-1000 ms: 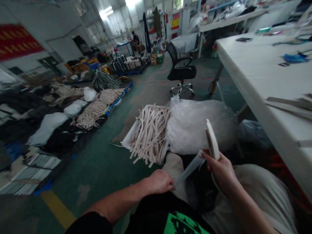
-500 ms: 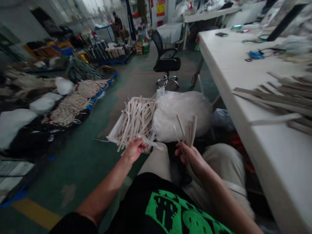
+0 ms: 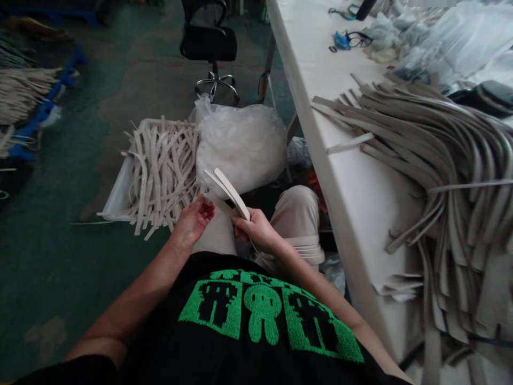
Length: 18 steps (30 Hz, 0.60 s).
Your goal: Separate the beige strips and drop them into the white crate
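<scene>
The right hand (image 3: 256, 230) is closed on off-white, flat, narrow strips (image 3: 233, 193), exact count unclear; they pass between thumb and fingers, free ends projecting toward 11 o'clock. The left hand (image 3: 193, 220) sits at 9 o'clock from the right, fingers curled beside a pale strip end; whether they grip it cannot be told. At 11 o'clock from the left hand, a white rectangular plastic tray (image 3: 118, 190) holds heaped beige ribbon-like lengths (image 3: 164, 166). A white-topped table (image 3: 352, 208) at 3 o'clock bears a banded grey-beige bundle (image 3: 441, 144).
</scene>
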Available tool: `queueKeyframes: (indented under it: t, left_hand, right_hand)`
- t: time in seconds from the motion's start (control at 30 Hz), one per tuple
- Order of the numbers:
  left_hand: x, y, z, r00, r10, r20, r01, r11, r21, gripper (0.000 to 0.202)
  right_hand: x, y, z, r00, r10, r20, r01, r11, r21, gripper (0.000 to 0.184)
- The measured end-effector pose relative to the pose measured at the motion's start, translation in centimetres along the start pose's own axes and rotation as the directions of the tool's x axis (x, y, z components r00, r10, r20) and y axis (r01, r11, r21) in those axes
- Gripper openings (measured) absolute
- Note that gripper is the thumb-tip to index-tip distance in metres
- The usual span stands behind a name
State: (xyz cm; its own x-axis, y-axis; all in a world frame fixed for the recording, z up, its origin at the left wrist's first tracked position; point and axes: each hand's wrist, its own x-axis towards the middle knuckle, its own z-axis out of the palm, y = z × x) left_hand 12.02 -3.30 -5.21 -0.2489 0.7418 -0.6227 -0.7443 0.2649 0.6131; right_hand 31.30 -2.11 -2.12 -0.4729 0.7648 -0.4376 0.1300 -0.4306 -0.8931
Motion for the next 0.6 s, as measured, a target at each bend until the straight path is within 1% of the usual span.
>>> queueKeyframes:
  t: [0.13,0.23,0.3,0.43,0.6]
  left_hand:
    - [0.32,0.13,0.1,0.998,0.043,-0.039,-0.044,0.999,-0.019,0.03]
    - [0.21,0.45,0.1,0.996,0.068,-0.065,-0.07,0.997,-0.028,0.031]
    - [0.09,0.53,0.14,0.995,0.071,-0.073,-0.074,0.997,-0.029,0.035]
    - [0.05,0.35,0.21,0.995,0.069,-0.075,-0.071,0.997,-0.021,0.043]
    - [0.07,0.2,0.06,0.995,0.065,-0.074,-0.066,0.998,-0.016,0.044]
  right_hand:
    - [-0.26,-0.4,0.12,1.0,0.008,-0.027,-0.01,0.996,-0.092,0.012]
    - [-0.33,-0.45,0.18,0.996,-0.029,-0.086,0.01,0.978,-0.208,0.008]
    - [-0.2,-0.35,0.15,0.994,-0.048,-0.097,0.017,0.954,-0.3,0.009]
    - [0.29,0.04,0.02,0.996,-0.045,-0.073,0.008,0.899,-0.438,0.016]
    - [0.41,0.31,0.05,0.999,-0.016,-0.029,0.0,0.871,-0.491,0.015]
